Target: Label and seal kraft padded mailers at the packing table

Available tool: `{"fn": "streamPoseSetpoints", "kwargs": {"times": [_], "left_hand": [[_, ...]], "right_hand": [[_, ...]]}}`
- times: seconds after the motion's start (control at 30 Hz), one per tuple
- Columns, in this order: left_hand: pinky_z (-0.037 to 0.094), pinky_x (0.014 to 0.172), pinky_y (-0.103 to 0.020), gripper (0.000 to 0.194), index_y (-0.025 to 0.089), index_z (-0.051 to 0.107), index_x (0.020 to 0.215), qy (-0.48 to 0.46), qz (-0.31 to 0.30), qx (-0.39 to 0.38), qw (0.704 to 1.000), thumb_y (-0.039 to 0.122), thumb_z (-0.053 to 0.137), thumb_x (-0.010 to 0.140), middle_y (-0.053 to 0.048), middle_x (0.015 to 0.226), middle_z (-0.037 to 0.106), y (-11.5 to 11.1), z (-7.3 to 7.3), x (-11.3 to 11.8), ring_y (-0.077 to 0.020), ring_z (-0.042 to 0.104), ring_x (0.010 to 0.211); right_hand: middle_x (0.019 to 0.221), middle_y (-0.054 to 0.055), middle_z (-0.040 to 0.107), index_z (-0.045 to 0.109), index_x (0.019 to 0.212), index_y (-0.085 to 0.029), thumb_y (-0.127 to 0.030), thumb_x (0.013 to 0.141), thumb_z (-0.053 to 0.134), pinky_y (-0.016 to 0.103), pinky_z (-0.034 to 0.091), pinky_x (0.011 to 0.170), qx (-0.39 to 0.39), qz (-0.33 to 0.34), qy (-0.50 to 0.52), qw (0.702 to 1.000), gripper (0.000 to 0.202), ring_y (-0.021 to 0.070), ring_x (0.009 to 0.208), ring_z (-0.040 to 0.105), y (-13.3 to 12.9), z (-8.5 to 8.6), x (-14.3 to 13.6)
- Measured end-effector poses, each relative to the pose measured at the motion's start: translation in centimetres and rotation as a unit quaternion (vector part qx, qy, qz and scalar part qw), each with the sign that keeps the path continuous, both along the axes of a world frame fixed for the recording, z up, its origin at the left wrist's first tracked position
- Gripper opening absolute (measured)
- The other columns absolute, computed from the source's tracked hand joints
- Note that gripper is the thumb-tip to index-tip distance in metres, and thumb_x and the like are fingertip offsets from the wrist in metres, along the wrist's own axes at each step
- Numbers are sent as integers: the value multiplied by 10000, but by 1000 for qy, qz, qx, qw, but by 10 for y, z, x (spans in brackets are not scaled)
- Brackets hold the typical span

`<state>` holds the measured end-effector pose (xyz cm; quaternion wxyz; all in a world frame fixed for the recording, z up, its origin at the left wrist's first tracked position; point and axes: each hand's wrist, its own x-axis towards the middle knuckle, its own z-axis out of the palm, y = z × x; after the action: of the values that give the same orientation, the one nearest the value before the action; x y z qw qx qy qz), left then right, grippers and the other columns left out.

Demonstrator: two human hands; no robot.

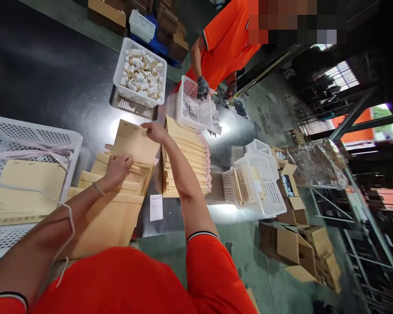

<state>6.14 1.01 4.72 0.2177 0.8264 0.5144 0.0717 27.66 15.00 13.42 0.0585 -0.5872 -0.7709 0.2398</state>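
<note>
The right hand [155, 132] grips a kraft envelope [134, 141] by its edge over piled mailers [113, 222] at the counter [85, 83], while the left hand [118, 169] curls against it, its hold unclear.

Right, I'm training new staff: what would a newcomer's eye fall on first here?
Probably the co-worker's orange shirt across the table, then the white basket heaped with small white-and-gold pieces toward the far side. Nearer, the stack of tan envelopes stands out, just right of the envelope the person's right hand grips.
</note>
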Motion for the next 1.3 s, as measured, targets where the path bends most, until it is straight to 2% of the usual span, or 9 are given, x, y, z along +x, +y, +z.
{"fn": "streamPoseSetpoints", "kwargs": {"times": [0.1,0.23,0.43,0.53,0.6,0.77,1.0,1.2,1.3], "left_hand": [[470,1050,-526,196,192,774,1170,-18,14,1,1000,139,633,1045,-179,1279,809,0,4,-7,-380,687,1269],[500,1051,-518,143,182,787,1107,-29,6,-18,999,145,684,1015,-182,1240,823,0,2,-17,-380,710,1237],[530,1058,-592,163,228,792,1124,-21,21,13,999,175,677,1021,-159,1218,835,-1,-2,-21,-420,698,1239],[525,1030,-563,118,214,771,1041,-12,25,32,999,168,663,1029,-157,1148,840,-6,-4,-23,-401,716,1198],[516,1018,-530,121,207,766,1040,-9,24,45,999,158,655,1033,-145,1132,842,-11,-7,-25,-374,722,1178],[491,996,-481,132,214,742,1041,-13,18,81,996,168,621,1065,-124,1110,815,-14,-11,-28,-338,690,1167],[454,932,-458,200,225,691,968,-34,-1,125,992,101,567,1063,-118,1002,776,-19,-9,-30,-331,661,1074],[426,904,-438,249,227,725,968,-50,-44,145,987,105,557,1107,-98,978,774,-17,1,-21,-311,661,1052],[429,883,-436,249,215,751,970,-49,-41,150,987,129,567,1116,-114,994,778,-15,4,-20,-317,664,1057]], "right_hand": [[1300,123,885,808,1551,-184,-112,1051,651,403,609,1119,-72,3,-20,997,529,285,1207,815,-29,-9,-18],[1384,114,873,786,1592,-210,-118,1082,629,348,587,1120,-114,52,-13,992,542,251,1265,805,-54,-14,-27],[1308,57,899,807,1584,-286,-102,997,682,343,588,1043,-71,62,-54,994,628,280,1170,822,-71,-1,-33],[1384,45,873,834,1539,-332,-102,1004,683,310,575,981,-76,84,-86,990,602,273,1204,802,-89,0,-42],[1378,65,858,859,1491,-310,-67,1001,667,291,558,930,-79,103,-104,986,580,257,1179,794,-96,0,-45],[1186,83,874,917,1356,-244,-72,998,668,295,503,854,-52,118,-118,985,469,260,1069,797,-97,6,-45],[1234,58,880,897,1427,-287,-117,1031,644,286,506,875,-69,88,-105,988,499,249,1145,785,-100,9,-43],[1291,80,852,893,1457,-288,-147,1047,664,317,518,940,17,54,-115,992,489,278,1179,765,-79,40,-33],[1245,67,875,916,1412,-317,-184,1058,711,312,512,930,-1,64,-131,989,430,271,1150,782,-83,47,-35]]}}
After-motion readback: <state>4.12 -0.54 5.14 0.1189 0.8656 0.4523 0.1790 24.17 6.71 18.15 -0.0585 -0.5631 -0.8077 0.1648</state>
